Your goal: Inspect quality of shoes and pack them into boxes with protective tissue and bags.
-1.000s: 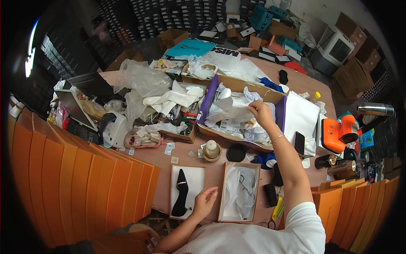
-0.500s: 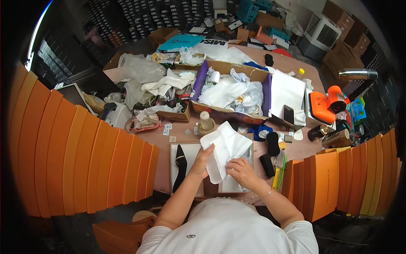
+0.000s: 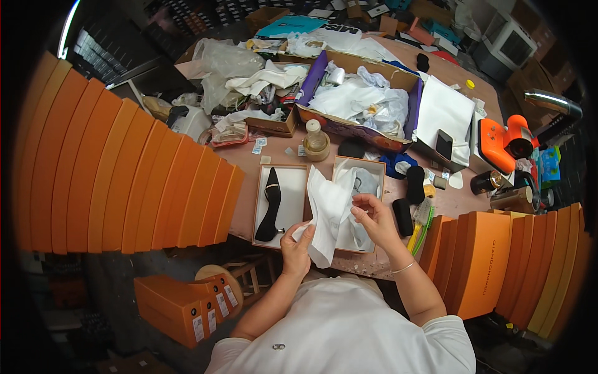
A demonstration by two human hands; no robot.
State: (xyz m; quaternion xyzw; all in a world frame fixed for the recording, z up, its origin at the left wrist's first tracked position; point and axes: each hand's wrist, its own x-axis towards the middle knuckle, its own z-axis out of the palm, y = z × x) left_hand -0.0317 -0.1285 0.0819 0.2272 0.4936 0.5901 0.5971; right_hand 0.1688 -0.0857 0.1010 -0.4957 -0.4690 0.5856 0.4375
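Note:
A sheet of white tissue paper [image 3: 328, 206] hangs between both hands over the near table edge. My left hand [image 3: 296, 247] grips its lower corner. My right hand [image 3: 374, 217] pinches its right side. Under the paper lies an open shallow box [image 3: 376, 169] lined with crumpled paper. To its left a second shallow box [image 3: 295, 201] holds one black high-heeled shoe [image 3: 270, 203] lying on its side.
Stacks of orange shoe boxes [image 3: 118, 168] flank the table on the left, and orange boxes [image 3: 498, 268] stand on the right. A big cardboard box [image 3: 358, 100] full of crumpled paper sits behind, with a small bottle [image 3: 316, 138], black rolls [image 3: 415, 184] and an orange tool [image 3: 501, 138].
My right hand left the big cardboard box and came back with white tissue paper. Both hands now hold the sheet lower, above the near box.

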